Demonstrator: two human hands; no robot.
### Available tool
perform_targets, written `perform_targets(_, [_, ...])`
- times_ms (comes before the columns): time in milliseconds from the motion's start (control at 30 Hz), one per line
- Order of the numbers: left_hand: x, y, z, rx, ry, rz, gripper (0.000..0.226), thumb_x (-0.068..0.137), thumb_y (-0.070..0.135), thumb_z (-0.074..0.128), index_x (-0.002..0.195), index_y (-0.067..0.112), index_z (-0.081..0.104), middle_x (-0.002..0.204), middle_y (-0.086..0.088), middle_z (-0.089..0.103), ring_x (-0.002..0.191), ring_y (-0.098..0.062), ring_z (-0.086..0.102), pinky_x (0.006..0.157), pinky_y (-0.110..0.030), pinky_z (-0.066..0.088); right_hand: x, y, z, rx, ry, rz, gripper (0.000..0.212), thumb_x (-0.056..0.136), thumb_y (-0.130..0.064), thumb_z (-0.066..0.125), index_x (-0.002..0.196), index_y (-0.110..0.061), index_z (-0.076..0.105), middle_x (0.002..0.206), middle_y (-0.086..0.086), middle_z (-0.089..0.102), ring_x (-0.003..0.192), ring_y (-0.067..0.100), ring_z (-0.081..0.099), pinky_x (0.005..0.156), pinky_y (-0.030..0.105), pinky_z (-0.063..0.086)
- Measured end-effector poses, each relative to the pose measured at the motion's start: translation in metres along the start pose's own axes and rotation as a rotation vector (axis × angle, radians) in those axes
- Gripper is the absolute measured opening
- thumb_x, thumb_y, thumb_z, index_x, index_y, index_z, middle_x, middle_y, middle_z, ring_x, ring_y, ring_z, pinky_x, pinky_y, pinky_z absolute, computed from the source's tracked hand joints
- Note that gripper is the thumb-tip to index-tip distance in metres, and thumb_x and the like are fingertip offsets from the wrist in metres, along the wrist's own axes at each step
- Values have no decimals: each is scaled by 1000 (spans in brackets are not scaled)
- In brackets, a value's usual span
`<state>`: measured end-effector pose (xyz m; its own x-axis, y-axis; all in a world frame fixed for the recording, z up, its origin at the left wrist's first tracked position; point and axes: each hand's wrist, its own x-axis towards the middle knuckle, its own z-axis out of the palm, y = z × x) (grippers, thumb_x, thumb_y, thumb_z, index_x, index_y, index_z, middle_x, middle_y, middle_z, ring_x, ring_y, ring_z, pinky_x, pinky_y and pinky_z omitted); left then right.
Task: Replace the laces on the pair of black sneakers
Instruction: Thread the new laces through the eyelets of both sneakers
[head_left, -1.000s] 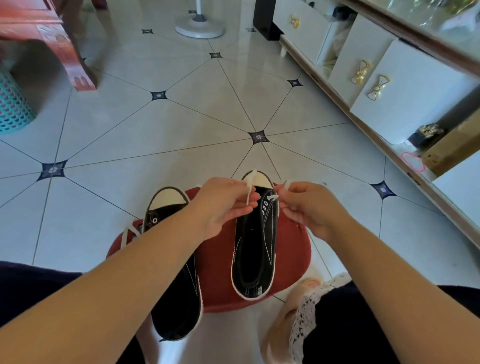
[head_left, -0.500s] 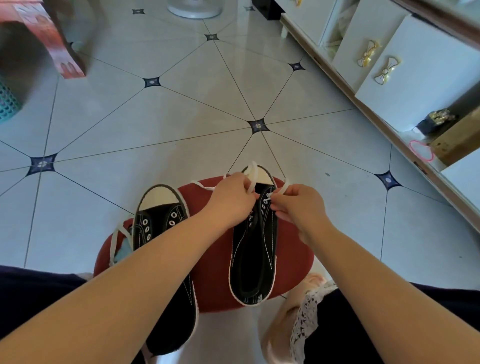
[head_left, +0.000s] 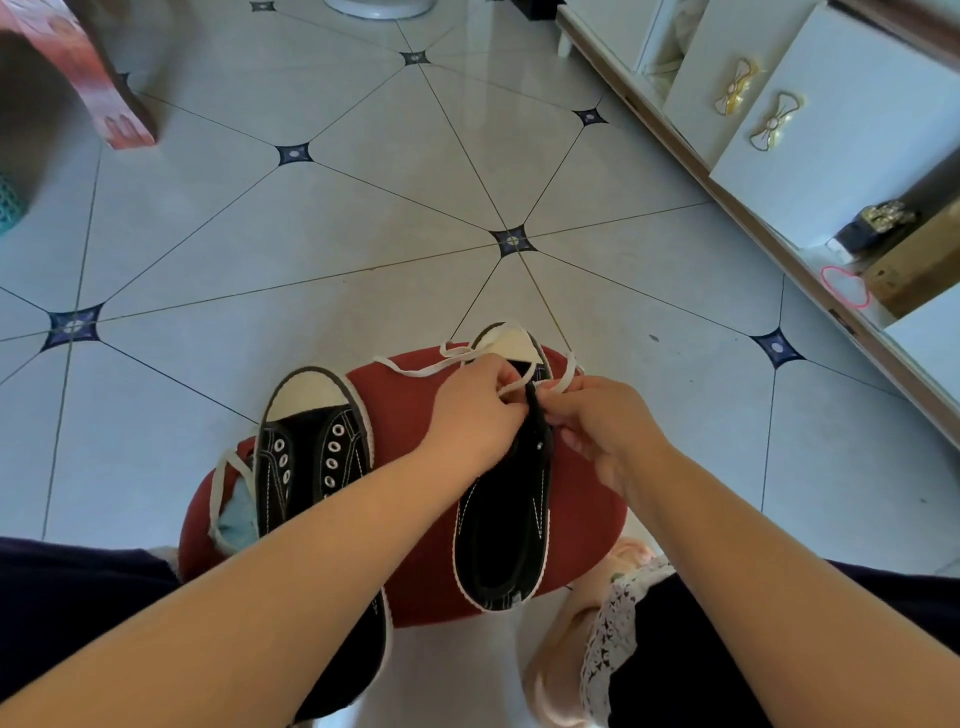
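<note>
Right sneaker (head_left: 498, 530) is under both our hands, lying on the red stool (head_left: 421, 577) with its white toe cap pointing away from us. Up at the toe-end eyelets our left hand (head_left: 475, 410) has its fingers curled in, pinching the white lace (head_left: 410, 371). From that pinch one strand trails off to the left across the stool top. Our right hand (head_left: 608, 426) sits just across the tongue, fingers bent, nipping the other end of the lace, which loops up past the sneaker's right edge. The two hands are close together, almost knuckle to knuckle over the shoe.

Beside it, well to the left, the left sneaker (head_left: 311, 441) lies on the same stool, black too, its eyelets bare. Our left forearm crosses over its heel. A second lace (head_left: 218, 480) curls on the stool just left of it, with something pale blue (head_left: 236, 525) tucked alongside; we cannot tell what that is.

The stool stands on the tiled floor (head_left: 363, 234), and a white cabinet (head_left: 841, 135) with bow-shaped handles runs along the right.
</note>
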<state>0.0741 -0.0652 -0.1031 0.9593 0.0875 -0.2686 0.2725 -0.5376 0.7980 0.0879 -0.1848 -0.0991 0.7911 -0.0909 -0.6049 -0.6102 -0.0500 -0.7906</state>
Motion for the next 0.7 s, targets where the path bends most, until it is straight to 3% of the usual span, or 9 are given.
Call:
perform_targets(133, [4, -4, 6, 46, 71, 16, 19, 79, 7, 58, 81, 25, 53, 84, 6, 61, 85, -15, 57, 70, -23, 37, 0, 1, 2, 14, -11, 31, 11, 81, -7, 68, 74, -14, 66, 63, -1, 55, 57, 7, 47, 52, 17, 39])
perform_targets(400, [8, -3, 7, 286, 13, 136, 2, 87, 17, 55, 89, 19, 55, 92, -2, 62, 92, -23, 56, 77, -36, 45, 1, 0, 0, -23, -58, 25, 10, 84, -8, 63, 81, -17, 66, 75, 1, 65, 57, 5, 54, 49, 16, 38])
perform_targets(533, [11, 0, 6, 366, -48, 170, 15, 88, 15, 51, 74, 19, 46, 78, 0, 53, 81, -24, 53, 67, -34, 40, 4, 1, -3, -26, -70, 9, 11, 83, -10, 66, 77, -17, 61, 84, 5, 69, 63, 8, 60, 58, 20, 41])
perform_targets(633, [11, -3, 4, 334, -24, 203, 20, 86, 12, 50, 67, 19, 47, 66, 4, 48, 73, -21, 50, 63, -33, 39, 6, -3, -6, -80, -147, 19, 15, 83, -27, 69, 77, -17, 59, 93, 6, 71, 78, 14, 64, 73, 27, 47])
perform_targets(700, [10, -4, 4, 305, 2, 219, 24, 83, 7, 48, 61, 17, 43, 63, 3, 46, 68, -21, 48, 59, -33, 36, 5, -7, -7, -163, -221, 7, 21, 79, -27, 73, 73, -15, 57, 85, 5, 68, 82, 17, 62, 78, 30, 50])
